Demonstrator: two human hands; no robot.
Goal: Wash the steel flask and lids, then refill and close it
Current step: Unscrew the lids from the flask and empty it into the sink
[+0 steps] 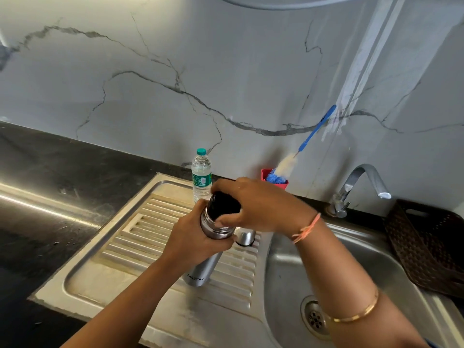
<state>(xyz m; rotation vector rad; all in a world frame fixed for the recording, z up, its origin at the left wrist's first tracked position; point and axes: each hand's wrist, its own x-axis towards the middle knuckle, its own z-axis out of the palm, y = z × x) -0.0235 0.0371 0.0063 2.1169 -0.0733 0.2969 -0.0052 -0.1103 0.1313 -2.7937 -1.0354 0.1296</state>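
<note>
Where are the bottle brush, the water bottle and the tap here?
bottle brush (316, 128), head view, on its blue handle.
water bottle (200, 180), head view, on its green label.
tap (352, 179), head view, on its curved spout.

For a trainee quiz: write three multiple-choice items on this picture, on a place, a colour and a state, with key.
1. Where does the steel cap stand? A: screwed on the flask. B: on the drainboard. C: in the left hand.
2. What colour is the cap of the water bottle? A: red. B: green. C: white.
3. What is the right hand doing? A: lying open. B: holding the steel cap. C: gripping the black lid atop the flask.
Key: B, it stands on the ribs; B, the cap is green; C, its fingers curl round the lid.
</note>
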